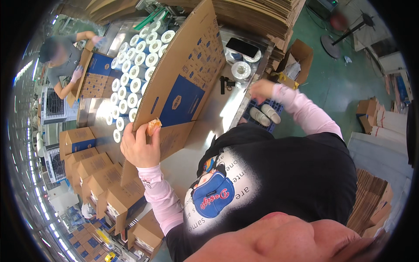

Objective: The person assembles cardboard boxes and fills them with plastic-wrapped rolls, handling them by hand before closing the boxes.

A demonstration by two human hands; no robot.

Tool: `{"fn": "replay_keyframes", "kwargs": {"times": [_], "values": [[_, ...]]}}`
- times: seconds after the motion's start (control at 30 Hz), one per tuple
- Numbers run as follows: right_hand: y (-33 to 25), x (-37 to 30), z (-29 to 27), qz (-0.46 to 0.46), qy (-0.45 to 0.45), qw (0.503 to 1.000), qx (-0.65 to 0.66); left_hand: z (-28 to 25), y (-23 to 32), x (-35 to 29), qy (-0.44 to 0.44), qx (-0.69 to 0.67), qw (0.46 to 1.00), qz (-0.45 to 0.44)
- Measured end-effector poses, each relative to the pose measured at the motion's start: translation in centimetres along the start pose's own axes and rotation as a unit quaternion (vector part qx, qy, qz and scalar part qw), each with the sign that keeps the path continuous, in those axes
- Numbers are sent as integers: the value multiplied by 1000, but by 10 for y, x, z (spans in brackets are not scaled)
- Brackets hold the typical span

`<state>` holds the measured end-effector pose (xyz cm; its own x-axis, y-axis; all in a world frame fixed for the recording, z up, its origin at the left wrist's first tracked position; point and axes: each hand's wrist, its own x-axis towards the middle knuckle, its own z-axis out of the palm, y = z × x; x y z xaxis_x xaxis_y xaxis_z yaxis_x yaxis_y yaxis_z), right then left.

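My left hand (139, 148) is closed in a pinch on a peeled tangerine piece (153, 126). It is beside the near edge of an open cardboard box sheet (185, 56), brown with a blue panel, which stands tilted on the metal table. My right hand (262, 90) hangs by the table's right edge, its fingers blurred and partly hidden. Closest to it on the table are a wrapped white roll (241, 70), a black phone (242, 47) and a small black item (225, 84) like keys.
Many upright white rolls (135, 72) stand beyond the box. Another person (65, 61) handles a box at the far left. Several cartons (98, 170) line the left. Stacked flat cardboard (266, 17) is at the back, and a fan (331, 46) is on the green floor.
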<state>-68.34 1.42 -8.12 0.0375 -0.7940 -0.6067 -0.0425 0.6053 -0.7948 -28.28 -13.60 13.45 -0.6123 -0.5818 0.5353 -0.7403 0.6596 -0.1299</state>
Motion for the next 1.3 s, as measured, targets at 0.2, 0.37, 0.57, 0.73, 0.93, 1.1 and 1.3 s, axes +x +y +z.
{"fn": "replay_keyframes", "kwargs": {"times": [0.2, 0.37, 0.57, 0.73, 0.93, 1.1, 1.3], "values": [[-125, -37, 156, -435, -10, 895, -97, -7, 9, 0, -16, -5, 1000, 8], [-177, -37, 190, -582, 166, 780, -159, -18, 27, -12, -28, -23, 999, 19], [-172, -29, 214, -533, 42, 830, -158, -21, 37, -28, -30, -42, 998, 24], [-167, -18, 215, -471, 45, 875, -104, -31, 33, -24, -65, -75, 995, 27], [-167, -30, 197, -356, -15, 922, 154, -34, 20, -16, -44, -113, 993, -2], [-205, -112, 164, -598, -142, 777, 137, -19, 16, -15, -23, -95, 995, -30], [-213, -167, 162, -638, -335, 668, 187, -14, 15, -13, -4, -69, 997, -39]]}}
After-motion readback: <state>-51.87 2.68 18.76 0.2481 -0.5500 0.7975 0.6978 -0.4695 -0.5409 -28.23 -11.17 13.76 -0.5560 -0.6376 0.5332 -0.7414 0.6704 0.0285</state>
